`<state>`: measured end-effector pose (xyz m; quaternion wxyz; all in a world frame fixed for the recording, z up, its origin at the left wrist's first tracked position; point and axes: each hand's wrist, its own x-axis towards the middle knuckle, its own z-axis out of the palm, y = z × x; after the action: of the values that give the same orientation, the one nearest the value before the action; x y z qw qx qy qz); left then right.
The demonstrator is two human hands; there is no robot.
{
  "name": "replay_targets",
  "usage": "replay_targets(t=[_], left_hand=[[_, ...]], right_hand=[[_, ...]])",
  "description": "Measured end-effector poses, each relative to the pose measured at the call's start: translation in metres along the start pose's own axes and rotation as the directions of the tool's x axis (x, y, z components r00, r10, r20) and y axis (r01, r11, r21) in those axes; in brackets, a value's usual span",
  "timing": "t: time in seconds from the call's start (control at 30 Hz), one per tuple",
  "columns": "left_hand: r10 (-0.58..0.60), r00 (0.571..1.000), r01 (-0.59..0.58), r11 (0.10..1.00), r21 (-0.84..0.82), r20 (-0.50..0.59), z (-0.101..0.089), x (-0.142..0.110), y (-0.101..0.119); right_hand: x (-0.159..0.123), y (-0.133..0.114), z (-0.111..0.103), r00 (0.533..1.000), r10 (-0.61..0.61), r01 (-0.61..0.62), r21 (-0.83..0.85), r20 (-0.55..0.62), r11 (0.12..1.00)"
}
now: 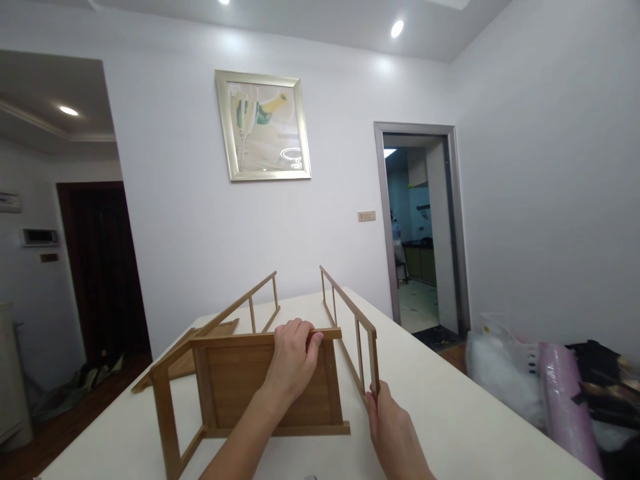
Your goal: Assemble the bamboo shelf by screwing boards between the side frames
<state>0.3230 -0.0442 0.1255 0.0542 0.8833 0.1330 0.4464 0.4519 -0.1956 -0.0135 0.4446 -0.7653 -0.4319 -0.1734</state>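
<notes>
Left hand [294, 357]: holding the top edge of the wood board [237, 383].
Right hand [397, 427]: wrapped around the near post of the right frame [356, 309].
Wood board: up on its side, touching the left frame [167, 417].
Right frame: near the board's other end.
Table [460, 407]: white, under the wood.

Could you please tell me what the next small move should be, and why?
I'd probably ease the right frame toward the panel's right end: the right hand grips that frame, the left hand holds the panel's top edge, and the panel meets the left frame while its right end looks unattached.
</notes>
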Motion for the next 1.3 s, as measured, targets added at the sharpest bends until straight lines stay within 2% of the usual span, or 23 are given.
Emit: replay_targets(t=[0.2,0.4,0.53,0.67,0.73,0.83,0.97,1.17,1.3], left_hand=[[0.025,0.999,-0.022,0.995,-0.098,0.035,-0.007,0.0,-0.006],[0.042,0.998,-0.031,0.984,-0.176,0.055,-0.011,0.006,-0.023],[0.031,0.997,-0.013,0.971,-0.237,0.07,-0.015,0.011,-0.035],[-0.019,0.998,0.034,0.963,-0.266,0.059,-0.016,0.014,-0.049],[-0.047,0.997,0.062,0.959,-0.275,0.063,-0.017,0.015,-0.055],[-0.088,0.994,0.104,0.954,-0.28,0.07,-0.02,0.014,-0.064],[-0.125,0.99,0.138,0.953,-0.27,0.064,-0.028,0.011,-0.074],[-0.146,0.987,0.159,0.942,-0.297,0.067,-0.041,0.011,-0.096],[-0.171,0.985,0.17,0.933,-0.319,0.024,-0.044,0.009,-0.104]], right_hand=[[-0.023,0.005,0.001,0.998,-0.014,0.01,-0.065,-0.067,0.998],[-0.026,0.005,0.003,0.987,-0.078,0.058,-0.141,-0.14,0.988],[-0.026,0.006,0.015,0.989,-0.091,0.076,-0.128,-0.115,0.989],[-0.028,0.007,0.027,0.985,-0.076,0.069,-0.051,-0.155,0.996],[-0.029,0.004,0.025,0.991,-0.084,0.087,0.025,-0.103,0.996],[-0.029,-0.005,0.012,0.992,-0.108,0.099,0.14,0.06,0.985],[-0.025,-0.024,-0.004,0.971,-0.089,0.028,0.269,0.22,0.963],[-0.015,-0.049,-0.015,0.896,-0.105,-0.091,0.411,0.43,0.907],[-0.004,-0.051,-0.009,0.834,-0.121,-0.136,0.412,0.539,0.901]])
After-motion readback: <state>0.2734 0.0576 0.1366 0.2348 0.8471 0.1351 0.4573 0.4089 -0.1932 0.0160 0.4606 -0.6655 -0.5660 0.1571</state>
